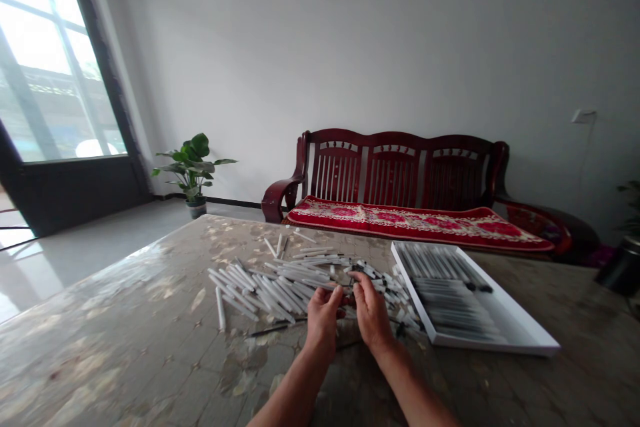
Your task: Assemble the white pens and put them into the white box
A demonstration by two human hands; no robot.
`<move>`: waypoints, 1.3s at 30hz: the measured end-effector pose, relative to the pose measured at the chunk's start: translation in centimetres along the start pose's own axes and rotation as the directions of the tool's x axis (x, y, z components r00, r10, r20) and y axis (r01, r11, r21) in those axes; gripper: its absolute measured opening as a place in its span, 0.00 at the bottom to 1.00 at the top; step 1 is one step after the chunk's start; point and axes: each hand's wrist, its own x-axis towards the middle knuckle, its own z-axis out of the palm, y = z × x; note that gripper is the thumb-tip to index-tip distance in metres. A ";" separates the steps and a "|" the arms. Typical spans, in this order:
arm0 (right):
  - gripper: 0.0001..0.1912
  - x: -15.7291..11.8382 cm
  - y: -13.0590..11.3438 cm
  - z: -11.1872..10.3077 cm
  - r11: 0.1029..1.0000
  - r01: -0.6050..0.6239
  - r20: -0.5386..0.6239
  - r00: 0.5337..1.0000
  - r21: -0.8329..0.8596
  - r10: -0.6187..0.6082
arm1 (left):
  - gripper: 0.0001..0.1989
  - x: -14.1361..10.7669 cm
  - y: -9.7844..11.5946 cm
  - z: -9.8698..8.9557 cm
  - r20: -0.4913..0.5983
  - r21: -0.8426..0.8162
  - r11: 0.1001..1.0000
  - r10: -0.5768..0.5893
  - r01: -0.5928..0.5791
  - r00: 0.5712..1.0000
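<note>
My left hand (323,320) is closed in a pinch at the near edge of a pile of white pen barrels (273,290). Close beside it, my right hand (373,313) has its thumb and fingers drawn together, the index finger reaching toward the left hand. A small dark piece shows near the fingertips, but what either hand holds is too small to make out. Around and behind my right hand lie short, clear and black pen caps (395,290). Left of my left hand, a thin black stick (273,330), perhaps a refill, lies on the table.
To the right stands a shallow white box (520,340) with rows of translucent, black-tipped pens (455,307). The patterned table (150,347) spans the foreground. Beyond it are a dark red wooden bench (395,167) with a red floral cover and a potted plant (193,163).
</note>
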 end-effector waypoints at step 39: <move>0.33 -0.1 -0.4 1.1 0.742 -0.502 0.211 0.864 0.445 0.457 | 0.21 0.2 -0.4 0.0 0.163 0.154 0.970 0.162 -0.188 0.973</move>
